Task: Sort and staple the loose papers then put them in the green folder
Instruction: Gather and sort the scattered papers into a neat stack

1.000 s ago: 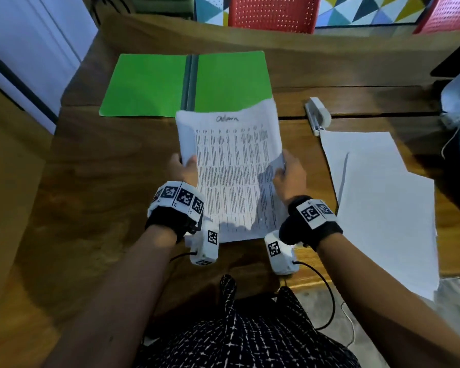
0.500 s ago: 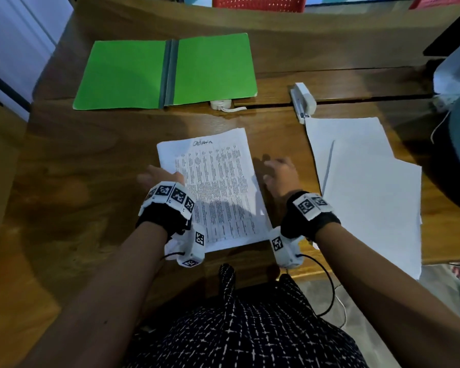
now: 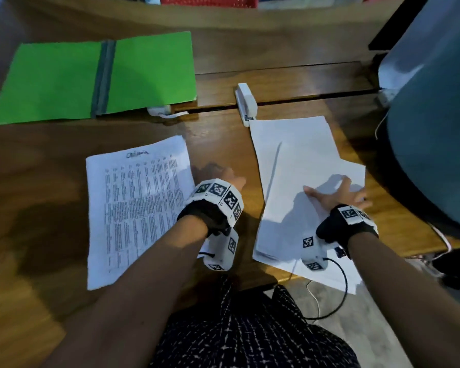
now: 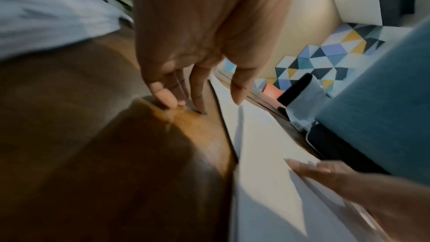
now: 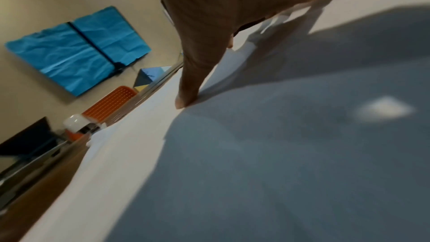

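Observation:
A printed sheaf of papers (image 3: 136, 205) lies flat on the wooden table (image 3: 37, 181) in front of me. The green folder (image 3: 96, 75) lies open at the back left. A white stapler (image 3: 246, 103) sits behind the blank white sheets (image 3: 298, 160) at the right. My right hand (image 3: 335, 195) rests flat with fingers spread on those blank sheets (image 5: 139, 154). My left hand (image 3: 230, 177) hovers open over bare wood between the two paper piles, fingertips (image 4: 167, 98) touching the table, holding nothing.
A blue-grey chair back (image 3: 430, 123) stands close at the right edge. A small white object with a cord (image 3: 161, 111) lies under the folder's front edge. The blank sheets overhang the table's near edge (image 3: 329, 277). A black cable hangs below my right wrist.
Both hands let go of the printed sheaf, which now lies flat on the table. My right hand moved right onto the blank sheets; my left hand crossed to the sheaf's right side.

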Motion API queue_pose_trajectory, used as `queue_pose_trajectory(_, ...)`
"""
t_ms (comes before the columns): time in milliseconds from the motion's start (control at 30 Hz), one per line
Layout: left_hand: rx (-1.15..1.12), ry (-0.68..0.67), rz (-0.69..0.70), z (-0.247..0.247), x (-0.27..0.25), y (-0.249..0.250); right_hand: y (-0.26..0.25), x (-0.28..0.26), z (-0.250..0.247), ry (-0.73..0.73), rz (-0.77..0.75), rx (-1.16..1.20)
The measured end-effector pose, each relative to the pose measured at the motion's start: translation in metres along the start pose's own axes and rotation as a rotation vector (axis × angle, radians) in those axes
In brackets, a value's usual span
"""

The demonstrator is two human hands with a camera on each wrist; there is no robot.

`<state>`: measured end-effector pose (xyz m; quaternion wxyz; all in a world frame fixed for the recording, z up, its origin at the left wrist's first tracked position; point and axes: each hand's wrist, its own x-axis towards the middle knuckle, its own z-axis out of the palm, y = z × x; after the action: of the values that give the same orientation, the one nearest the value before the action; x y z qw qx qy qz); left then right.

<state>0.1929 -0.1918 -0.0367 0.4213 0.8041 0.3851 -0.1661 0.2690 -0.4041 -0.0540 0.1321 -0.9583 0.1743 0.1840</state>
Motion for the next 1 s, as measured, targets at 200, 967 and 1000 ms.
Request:
queue_pose_trajectory(200, -0.034, -0.191, -0.028, 0.052, -0.003, 0.031, 0.01, 0.015, -0.004, 0.041, -0.014, 0.176)
queue_pose_trajectory(967, -0.655, 0.369, 0.527, -0.082, -0.04, 0.026, -0.086, -0.065, -0.099, 0.126, -0.86, 1.345)
queue_pose_trajectory(1000, -0.703, 0.36, 0.557, -0.085, -0.04, 0.019, -0.087, -0.067, -0.094, 0.076, -0.863, 1.352)
